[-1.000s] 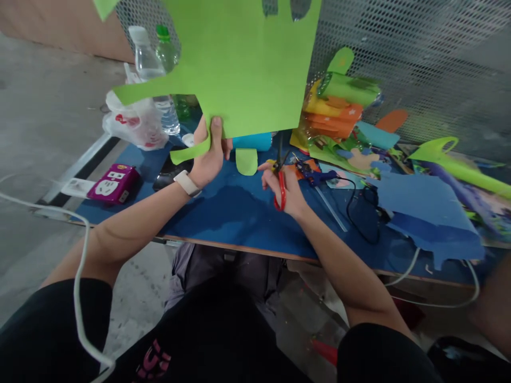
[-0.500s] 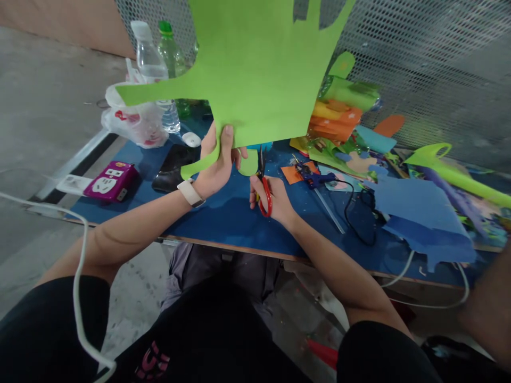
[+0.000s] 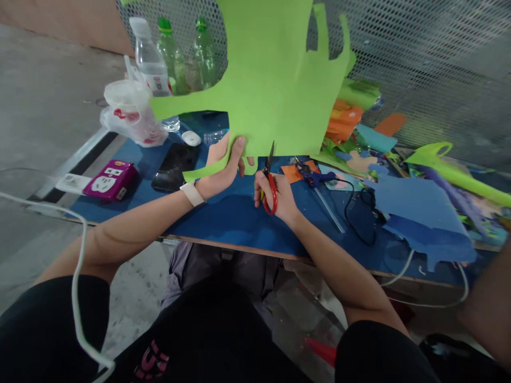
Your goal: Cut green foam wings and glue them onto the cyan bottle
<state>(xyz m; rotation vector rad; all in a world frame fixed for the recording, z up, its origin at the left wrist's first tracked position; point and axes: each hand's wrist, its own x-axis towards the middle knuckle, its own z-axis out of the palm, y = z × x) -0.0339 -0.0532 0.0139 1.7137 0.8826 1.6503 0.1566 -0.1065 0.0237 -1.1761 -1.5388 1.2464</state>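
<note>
A large green sheet [image 3: 275,90] with cut-out edges is held up above the table by my left hand [image 3: 229,162]. The thumb lies on its near face and the other fingers are behind, by the lower left corner. A narrow curved strip of the sheet hangs over that hand. My right hand [image 3: 279,194] grips red-handled scissors [image 3: 271,194], fingers in the loops. Their dark blades point up at the sheet's lower edge, with one blade in front of the green surface. Whether the blades bite into it, I cannot tell.
On the blue table [image 3: 235,218] lie a black phone [image 3: 175,166], a purple power socket [image 3: 112,181] and a glue gun [image 3: 315,175]. Bottles [image 3: 149,61] and a bagged cup [image 3: 133,114] stand back left. Blue sheets [image 3: 419,213] and colourful scraps cover the right; a blurred arm [image 3: 489,308] shows there.
The green sheet has shifted right and slightly down and turned a little, uncovering another green-capped bottle. Both hands moved slightly right; the scissors' blades now reach the sheet's lower edge.
</note>
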